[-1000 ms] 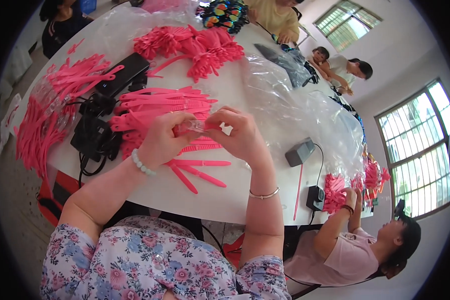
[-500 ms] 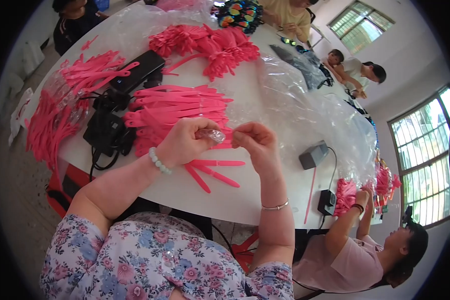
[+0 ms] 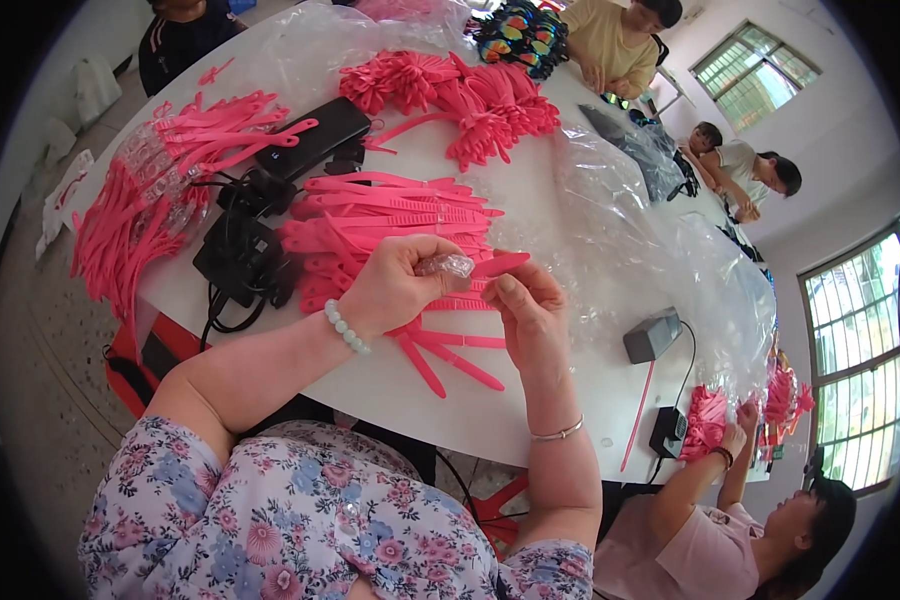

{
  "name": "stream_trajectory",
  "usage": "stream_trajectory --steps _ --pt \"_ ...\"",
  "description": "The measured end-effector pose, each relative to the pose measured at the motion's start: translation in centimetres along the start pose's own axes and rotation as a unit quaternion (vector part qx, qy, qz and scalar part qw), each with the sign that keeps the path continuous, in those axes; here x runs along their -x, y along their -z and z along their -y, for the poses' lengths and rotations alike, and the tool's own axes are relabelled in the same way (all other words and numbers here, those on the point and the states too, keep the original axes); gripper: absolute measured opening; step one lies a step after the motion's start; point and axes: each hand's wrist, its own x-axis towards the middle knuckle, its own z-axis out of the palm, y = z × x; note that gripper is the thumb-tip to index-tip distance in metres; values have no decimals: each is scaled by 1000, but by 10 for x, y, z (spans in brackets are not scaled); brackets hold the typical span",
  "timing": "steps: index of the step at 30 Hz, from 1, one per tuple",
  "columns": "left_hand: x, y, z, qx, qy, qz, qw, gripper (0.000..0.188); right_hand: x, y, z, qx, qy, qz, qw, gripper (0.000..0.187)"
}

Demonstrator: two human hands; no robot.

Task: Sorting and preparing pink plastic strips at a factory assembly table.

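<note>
My left hand point(image 3: 405, 285), with a pale bead bracelet at its wrist, is closed around small clear plastic pieces point(image 3: 444, 266). Their exact kind is hard to make out. A flat pink strap point(image 3: 500, 264) sticks out from beside these pieces toward my right hand point(image 3: 532, 308). The thumb and fingers of that hand are pinched together at the strap; its fingertips partly hide what they grip. Just beyond my hands lies a thick stack of pink straps point(image 3: 390, 210) with slotted ends. Below my left hand, several loose pink straps point(image 3: 460, 365) fan out over the white table point(image 3: 390, 412).
Left of the stack sit a black power bank point(image 3: 315, 138), black adapters point(image 3: 242, 260) and pink straps with clear pieces point(image 3: 135, 220). More strap bundles point(image 3: 450, 95) lie farther back. Clear plastic sheeting point(image 3: 630, 220) covers the right side, near a dark box point(image 3: 652, 335). Several people sit around.
A pink strap now shows between my hands, where none was plain before. My right hand stays pinched close to my left. The whole view has shifted slightly.
</note>
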Motion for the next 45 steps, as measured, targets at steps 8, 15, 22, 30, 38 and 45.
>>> stream_trajectory --steps 8,15,22,30,38,45 --pt "2 -5 -3 -17 -8 42 999 24 -1 -3 5 44 61 -49 996 18" --pt "3 8 -17 28 26 54 998 25 18 44 76 -181 219 -2 959 24" --pt "-2 6 2 -54 -48 48 996 22 13 46 69 26 110 3 994 26" --pt "1 1 -6 -20 -33 63 997 22 3 16 23 180 -22 20 983 21" --pt "4 3 -11 -19 -28 72 997 21 1 13 14 170 -70 -9 983 18" --pt "6 1 -8 -81 22 66 994 21 5 -7 4 72 -87 -38 993 15"
